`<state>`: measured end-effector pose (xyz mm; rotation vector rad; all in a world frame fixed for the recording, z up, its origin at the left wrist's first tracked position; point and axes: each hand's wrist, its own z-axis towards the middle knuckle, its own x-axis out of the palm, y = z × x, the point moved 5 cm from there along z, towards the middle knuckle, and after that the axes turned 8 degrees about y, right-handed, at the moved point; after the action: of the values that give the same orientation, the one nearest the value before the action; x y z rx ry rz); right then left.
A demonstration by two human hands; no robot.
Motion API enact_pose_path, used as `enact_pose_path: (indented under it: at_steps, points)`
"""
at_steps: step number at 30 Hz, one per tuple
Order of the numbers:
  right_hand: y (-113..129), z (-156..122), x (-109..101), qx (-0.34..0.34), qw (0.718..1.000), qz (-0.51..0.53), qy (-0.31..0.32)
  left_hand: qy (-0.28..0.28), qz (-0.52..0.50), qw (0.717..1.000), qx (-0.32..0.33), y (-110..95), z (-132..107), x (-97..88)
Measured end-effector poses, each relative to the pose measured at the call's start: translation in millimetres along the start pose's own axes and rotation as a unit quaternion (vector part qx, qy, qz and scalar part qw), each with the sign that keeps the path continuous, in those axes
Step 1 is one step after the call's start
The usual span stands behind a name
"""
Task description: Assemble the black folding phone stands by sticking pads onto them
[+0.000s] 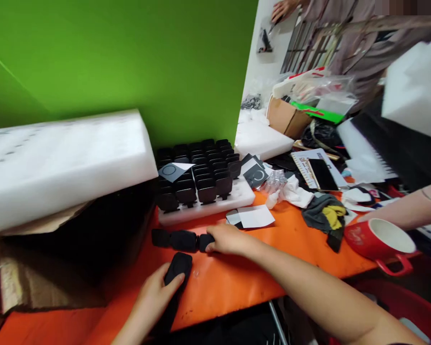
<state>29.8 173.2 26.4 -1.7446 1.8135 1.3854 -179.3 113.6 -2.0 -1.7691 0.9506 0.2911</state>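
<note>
My left hand (161, 292) is closed around a flat black piece with rounded corners (180, 265), near the front of the orange tabletop (244, 278). Beyond it, my right hand (224, 239) has its fingers closed on a small black block (205, 243). That block is the right end of a short row, beside a larger black block (184, 240) and another black block (160, 237) at the left. Behind the row, a white foam tray (208, 207) bears several upright black pieces (205, 184). A printed card (174, 171) lies across some of them.
A white foam slab (68, 163) rests on a cardboard box (53, 282) at left. White paper (256, 216), a grey-and-yellow glove (319, 215), a phone (322, 174) and a red mug (366, 239) lie to the right. Another person's arm (405, 206) reaches in behind the mug.
</note>
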Motion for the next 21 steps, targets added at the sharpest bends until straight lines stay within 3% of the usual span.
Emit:
enact_pose_path:
  at_steps: [4, 6, 10, 13, 15, 17, 21]
  points:
    - [-24, -37, -2, -0.081, 0.988, 0.126, -0.029, -0.032, 0.076, 0.984, 0.157, -26, -1, -14.5]
    - [-38, -54, -5, -0.088, 0.982, 0.168, -0.013, -0.011, 0.128, 0.970, 0.206, -40, 4, -20.1]
    - [-54, -78, -10, -0.105, 0.971, 0.209, 0.049, 0.168, 0.167, 0.948, 0.214, -73, 21, -8.0]
    - [-59, -86, -18, -0.100, 0.973, 0.204, 0.033, 0.275, 0.152, 0.934, 0.167, -94, 26, 12.7]
    - [-66, -88, -25, -0.059, 0.982, 0.178, -0.014, 0.260, 0.161, 0.941, 0.143, -102, 28, 21.1]
    - [-75, -89, -31, -0.013, 0.986, 0.157, -0.050, 0.206, 0.174, 0.952, 0.146, -104, 30, 23.4]
    - [-88, -95, -39, -0.006, 0.983, 0.180, -0.048, 0.155, 0.114, 0.969, 0.153, -92, 32, 20.1]
